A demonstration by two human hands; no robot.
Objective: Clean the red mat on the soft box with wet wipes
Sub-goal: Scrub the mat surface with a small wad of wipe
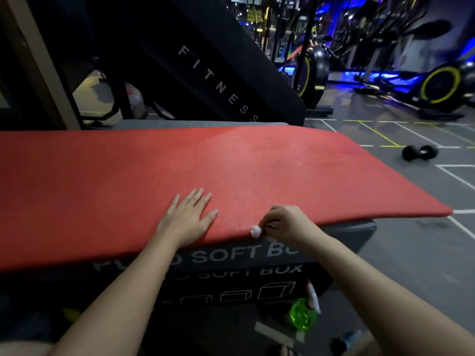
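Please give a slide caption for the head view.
Left hand flat on red mat atop soft box; right hand pinches a white wipe at its near edge.

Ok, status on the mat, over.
Left hand flat on red mat. Right hand pinches balled wet wipe at near edge. Green spray bottle on floor, clear.
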